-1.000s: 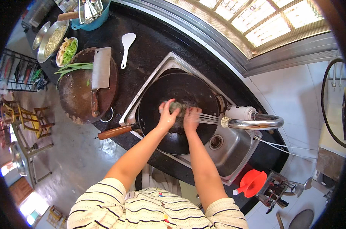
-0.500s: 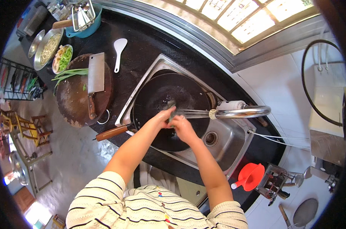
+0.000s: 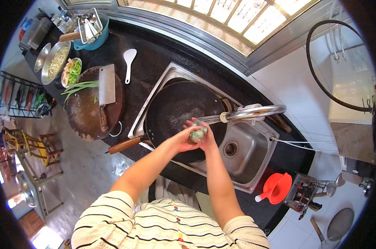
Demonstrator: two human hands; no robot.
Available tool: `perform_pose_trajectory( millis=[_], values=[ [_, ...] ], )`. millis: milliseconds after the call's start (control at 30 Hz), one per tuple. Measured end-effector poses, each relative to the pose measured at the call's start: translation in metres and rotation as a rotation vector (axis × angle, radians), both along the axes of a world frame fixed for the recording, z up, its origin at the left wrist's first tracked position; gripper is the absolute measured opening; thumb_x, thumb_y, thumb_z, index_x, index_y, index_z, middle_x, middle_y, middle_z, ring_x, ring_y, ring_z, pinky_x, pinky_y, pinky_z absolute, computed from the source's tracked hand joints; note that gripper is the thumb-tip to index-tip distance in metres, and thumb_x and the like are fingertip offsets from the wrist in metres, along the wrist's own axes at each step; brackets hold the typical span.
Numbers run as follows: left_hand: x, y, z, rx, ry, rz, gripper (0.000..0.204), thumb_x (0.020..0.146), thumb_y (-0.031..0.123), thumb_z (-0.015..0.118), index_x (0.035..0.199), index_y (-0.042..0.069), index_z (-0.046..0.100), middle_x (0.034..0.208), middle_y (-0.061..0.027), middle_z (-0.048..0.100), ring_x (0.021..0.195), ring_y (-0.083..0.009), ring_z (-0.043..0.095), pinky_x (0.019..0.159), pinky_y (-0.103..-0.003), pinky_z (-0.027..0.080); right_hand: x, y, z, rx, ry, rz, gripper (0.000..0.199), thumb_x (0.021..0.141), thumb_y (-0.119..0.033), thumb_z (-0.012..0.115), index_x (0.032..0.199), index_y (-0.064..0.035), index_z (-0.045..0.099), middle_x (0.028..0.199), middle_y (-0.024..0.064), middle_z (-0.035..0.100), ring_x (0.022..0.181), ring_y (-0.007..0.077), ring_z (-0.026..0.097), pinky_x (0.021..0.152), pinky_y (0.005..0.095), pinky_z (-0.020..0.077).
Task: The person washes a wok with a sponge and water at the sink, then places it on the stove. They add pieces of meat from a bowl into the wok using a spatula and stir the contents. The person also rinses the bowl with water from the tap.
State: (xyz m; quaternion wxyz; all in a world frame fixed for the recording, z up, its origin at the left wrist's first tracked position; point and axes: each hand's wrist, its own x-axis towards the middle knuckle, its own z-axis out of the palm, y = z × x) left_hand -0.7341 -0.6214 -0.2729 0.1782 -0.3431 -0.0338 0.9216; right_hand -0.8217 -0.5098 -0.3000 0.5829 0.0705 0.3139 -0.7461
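**Squeezing a green scrubber over the wok in the sink**

Pressing together above the black wok (image 3: 177, 114), both hands close on one small greenish scrubbing pad (image 3: 197, 135). The left hand (image 3: 183, 139) cups it from the person's left with the palm turned inward, and the right hand (image 3: 207, 139) wraps it from the other side, fingers (image 3: 196, 123) curled over the top. Both grips are tight around the pad, so only a strip of it shows between the palms.

The pad sits over the near right edge of the wok, just below the spout of the steel faucet (image 3: 254, 112), which reaches in from the right. A thin stream of water runs from the spout toward the hands. The wok lies tilted in the steel sink (image 3: 254, 159), filling its left part, and its wooden handle (image 3: 125, 145) sticks out over the black counter (image 3: 150, 58) toward the person's left.

Left of the sink, a round wooden chopping board (image 3: 86, 114) carries a cleaver (image 3: 106, 89) and some green onion stalks (image 3: 78, 86). A white spoon (image 3: 129, 62) lies on the counter beyond it, near metal bowls (image 3: 55, 62) of cut vegetables. To the right, an orange funnel (image 3: 277, 187) rests at the counter's edge.
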Motion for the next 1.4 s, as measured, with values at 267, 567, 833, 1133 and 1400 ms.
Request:
perform_pose_trajectory(
  millis=[267,567,833,1133,1400],
  values=[
    [0.007,0.038,0.014,0.346,0.149,0.124,0.022,0.096,0.022,0.059,0.105,0.002,0.057,0.096,-0.0052,0.058,0.079,-0.0130,0.057,0.060,-0.019,0.051,-0.019,0.029,-0.007,-0.009,0.132,-0.015,0.041,0.093,-0.019,0.061,0.128,-0.0023,0.049,0.111,0.0112,0.060,0.095,0.0199,0.061,0.083,0.0325,0.0523],
    [-0.028,0.038,0.004,-0.481,0.444,-0.401,0.021,0.095,0.026,0.059,0.085,0.010,0.049,0.074,0.0038,0.044,0.058,-0.0051,0.039,0.046,-0.019,0.028,-0.060,0.007,0.043,0.479,0.864,0.387,0.015,0.096,-0.011,0.054,0.096,-0.0008,0.064,0.070,0.0001,0.055,0.062,0.0074,0.048,0.053,0.0232,0.0398],
    [-0.021,0.066,-0.042,-1.852,0.674,-0.718,0.021,0.089,0.018,0.052,0.103,0.011,0.065,0.094,-0.0140,0.069,0.076,-0.0358,0.065,0.070,-0.045,0.050,-0.025,0.004,0.026,0.847,1.401,0.207,0.023,0.090,-0.017,0.052,0.085,0.0011,0.064,0.083,0.0204,0.065,0.079,0.0381,0.062,0.070,0.0440,0.0470],
    [-0.020,0.103,0.010,-2.128,0.428,-0.792,0.018,0.085,0.019,0.057,0.086,0.003,0.065,0.084,-0.0161,0.069,0.083,-0.0348,0.067,0.069,-0.044,0.053,-0.028,0.034,0.014,1.240,1.413,-0.096,0.043,0.099,-0.029,0.042,0.076,0.0016,0.059,0.069,0.0196,0.060,0.064,0.0322,0.059,0.062,0.0440,0.0440],
    [-0.048,0.112,0.034,-2.061,0.284,-0.832,0.033,0.084,0.024,0.063,0.100,-0.002,0.052,0.086,-0.0226,0.066,0.079,-0.0397,0.065,0.067,-0.048,0.052,-0.084,0.080,0.022,0.742,0.156,-0.521,0.057,0.096,-0.062,0.033,0.104,-0.0076,0.046,0.088,0.0133,0.057,0.069,0.0264,0.056,0.069,0.0420,0.0464]
  ],
)
